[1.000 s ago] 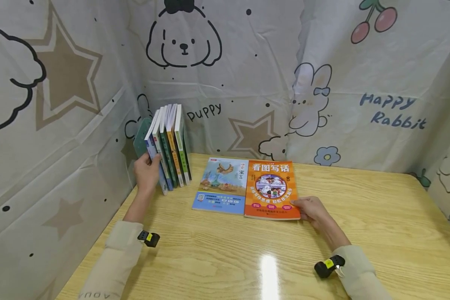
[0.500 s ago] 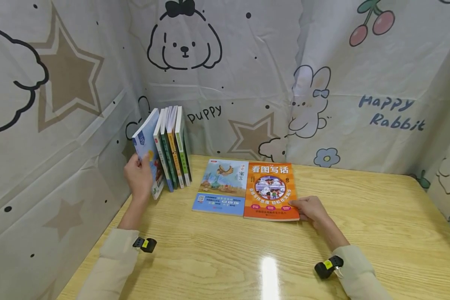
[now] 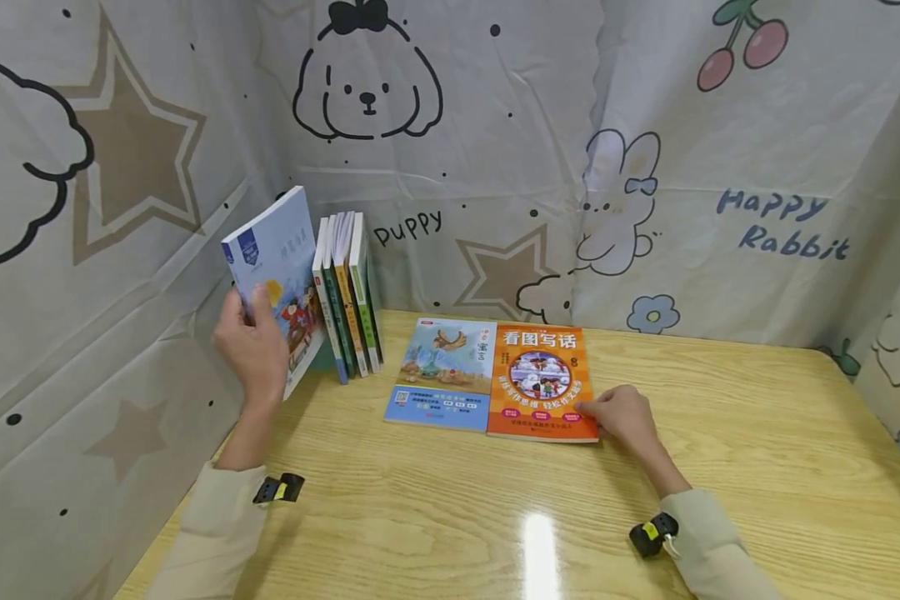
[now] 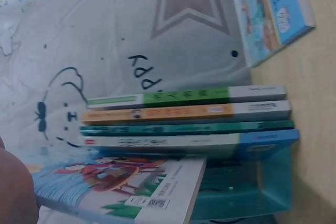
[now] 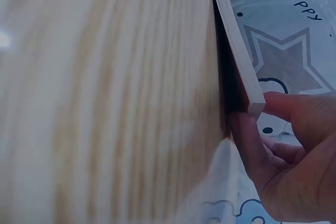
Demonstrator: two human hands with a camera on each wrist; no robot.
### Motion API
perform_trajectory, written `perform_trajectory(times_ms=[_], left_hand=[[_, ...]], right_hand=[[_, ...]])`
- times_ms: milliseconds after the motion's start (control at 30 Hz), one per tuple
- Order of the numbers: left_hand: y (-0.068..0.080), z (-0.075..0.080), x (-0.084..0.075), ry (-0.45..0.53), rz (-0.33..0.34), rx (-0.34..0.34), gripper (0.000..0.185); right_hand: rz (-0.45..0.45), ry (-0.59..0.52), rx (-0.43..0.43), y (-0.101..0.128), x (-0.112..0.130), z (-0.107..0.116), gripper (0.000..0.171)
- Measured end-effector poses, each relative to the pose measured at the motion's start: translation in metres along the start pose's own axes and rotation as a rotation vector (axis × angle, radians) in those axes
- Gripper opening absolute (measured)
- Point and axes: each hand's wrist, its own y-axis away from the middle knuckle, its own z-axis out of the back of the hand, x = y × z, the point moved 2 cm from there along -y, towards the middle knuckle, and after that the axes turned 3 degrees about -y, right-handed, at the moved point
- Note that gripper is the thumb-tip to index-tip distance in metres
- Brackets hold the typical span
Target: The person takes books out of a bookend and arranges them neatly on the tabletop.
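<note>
My left hand (image 3: 255,350) grips a light-blue picture book (image 3: 273,250) by its spine side, thumb on the cover. The book is tilted and raised at the left of a row of upright books (image 3: 345,300). In the left wrist view, its lower end crosses a teal bookend (image 4: 241,195) beside that row. An orange book (image 3: 543,383) lies flat on the table, and my right hand (image 3: 626,417) pinches its lower right corner. The right wrist view shows this corner (image 5: 255,106) between thumb and fingers. A blue-covered book (image 3: 442,367) lies against the orange one's left side.
The wooden table (image 3: 420,508) meets a printed cloth backdrop (image 3: 495,167) at the back and on both sides. The cloth's left side (image 3: 142,350) is close to my left hand.
My left hand has drawn the light-blue book out of the row, leftward and up, turning its cover into view. My right hand stays at the orange book's corner.
</note>
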Motion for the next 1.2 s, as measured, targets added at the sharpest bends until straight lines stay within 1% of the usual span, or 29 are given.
perform_trajectory(times_ms=[167, 367, 433, 500, 600, 767, 867, 967, 1100, 1200], left_hand=[[0.001, 0.009, -0.017, 0.029, -0.053, -0.050, 0.026], [0.002, 0.017, -0.035, 0.073, -0.110, -0.090, 0.026], [0.002, 0.019, -0.041, 0.095, -0.137, -0.098, 0.026], [0.002, 0.021, -0.045, 0.112, -0.151, -0.103, 0.025], [0.001, 0.024, -0.050, 0.118, -0.148, -0.119, 0.025], [0.000, 0.028, -0.055, 0.134, -0.111, -0.144, 0.023], [0.000, 0.030, -0.058, 0.158, -0.113, -0.144, 0.021], [0.001, 0.030, -0.062, 0.161, -0.120, -0.138, 0.020], [0.005, 0.029, -0.067, 0.160, -0.108, -0.103, 0.019], [0.012, 0.026, -0.072, 0.184, -0.111, -0.056, 0.019]], right_hand=[[0.002, 0.000, 0.000, 0.001, 0.002, 0.001, 0.023], [0.019, -0.008, 0.010, 0.002, 0.002, 0.003, 0.026], [0.016, -0.010, 0.004, 0.002, 0.001, 0.003, 0.026], [0.014, -0.006, -0.003, 0.002, 0.000, 0.003, 0.026], [0.019, 0.002, -0.011, 0.002, -0.002, 0.003, 0.026], [0.021, 0.008, -0.017, 0.001, -0.003, 0.002, 0.026], [0.024, 0.018, -0.032, 0.002, -0.002, 0.003, 0.027], [0.050, 0.023, -0.059, 0.003, 0.002, 0.006, 0.030], [0.142, 0.021, -0.144, 0.006, 0.011, 0.010, 0.036], [0.226, 0.007, -0.229, 0.010, 0.020, 0.012, 0.036]])
